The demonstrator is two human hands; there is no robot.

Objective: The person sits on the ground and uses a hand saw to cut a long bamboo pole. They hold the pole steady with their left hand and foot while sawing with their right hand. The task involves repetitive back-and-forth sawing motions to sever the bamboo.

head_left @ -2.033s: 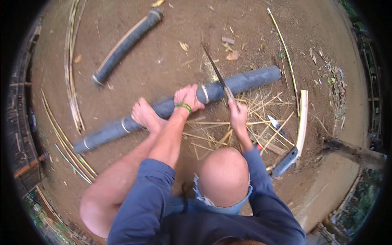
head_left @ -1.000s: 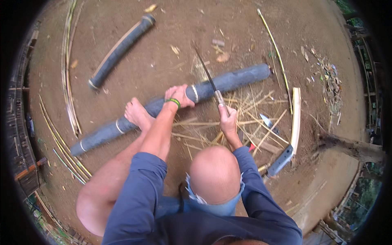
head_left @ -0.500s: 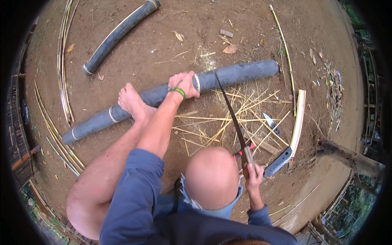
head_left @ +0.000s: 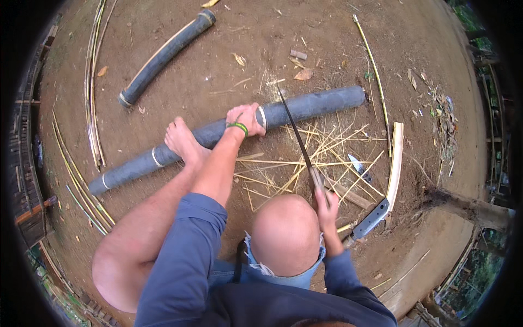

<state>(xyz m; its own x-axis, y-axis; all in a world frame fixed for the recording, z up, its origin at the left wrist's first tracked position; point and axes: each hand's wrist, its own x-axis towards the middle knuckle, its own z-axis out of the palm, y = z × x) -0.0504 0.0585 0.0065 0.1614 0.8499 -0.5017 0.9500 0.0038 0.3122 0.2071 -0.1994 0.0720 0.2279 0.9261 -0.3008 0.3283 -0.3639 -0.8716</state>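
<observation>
Bamboo is lying across bare brown earth, and no container is showing anywhere in the view. Along the left rim, thin split strips [head_left: 92, 98] are lying in loose bundles. Further up, a short dark bamboo section [head_left: 163, 54] is resting at a slant, well apart from the work. Across the middle, 1 long dark bamboo pole [head_left: 229, 131] is running from lower left to upper right. A bare foot [head_left: 182, 143] is pressing on it, and just to the right the left hand [head_left: 246, 119], wearing a green wristband, is closing over the top of the pole, fingers wrapped around it. Right of that hand, a long narrow blade [head_left: 297, 136] is pointing with its tip at the pole's upper edge and slanting back down toward the person. The right hand [head_left: 326, 210] is clamping the blade's handle, close beside the head. Pale slivers [head_left: 305, 158] are littering the ground under the blade. Further right, a small knife [head_left: 357, 166] is lying among them, a pale split slat [head_left: 395, 163] is standing nearly upright in the picture, and a broad chopper [head_left: 370, 220] is lying at its lower end.

Compared with 0.5 s ago, the blade is standing at much the same slant and the right hand is staying drawn back; 1 s ago that hand was gripping up near the pole.
</observation>
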